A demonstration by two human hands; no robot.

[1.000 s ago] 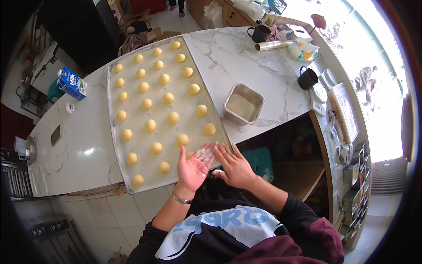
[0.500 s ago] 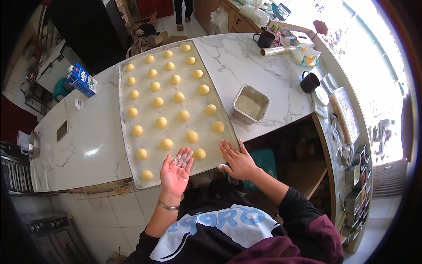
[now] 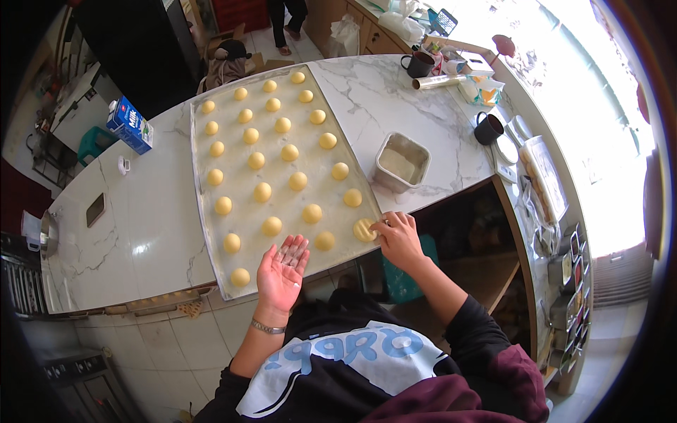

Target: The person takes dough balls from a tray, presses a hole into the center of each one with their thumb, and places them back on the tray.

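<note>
Yellow dough balls (image 3: 290,152) sit in rough rows on a large floured baking sheet (image 3: 238,166). At its near right corner lies a flattened dough ball (image 3: 364,230) with finger grooves pressed into its top. The curled fingers of my right hand (image 3: 399,238) pinch its right edge. My left hand (image 3: 283,271) is held palm up over the sheet's near edge, fingers stretched out and nothing in it; white flour dusts the fingers and palm. Another dough ball (image 3: 324,241), looking slightly flattened, lies between my hands.
A square metal tin (image 3: 403,163) holding pale flour stands right of the sheet. Dark mugs (image 3: 489,129), a scale (image 3: 505,149) and a plastic container (image 3: 544,176) line the right side. On the left are a milk carton (image 3: 130,125) and a phone (image 3: 96,210). A person (image 3: 285,25) stands beyond the counter.
My right hand has lifted from lying flat over the corner dough ball and curled its fingers at the right edge. The dough now shows flattened and grooved. My left hand stays palm up.
</note>
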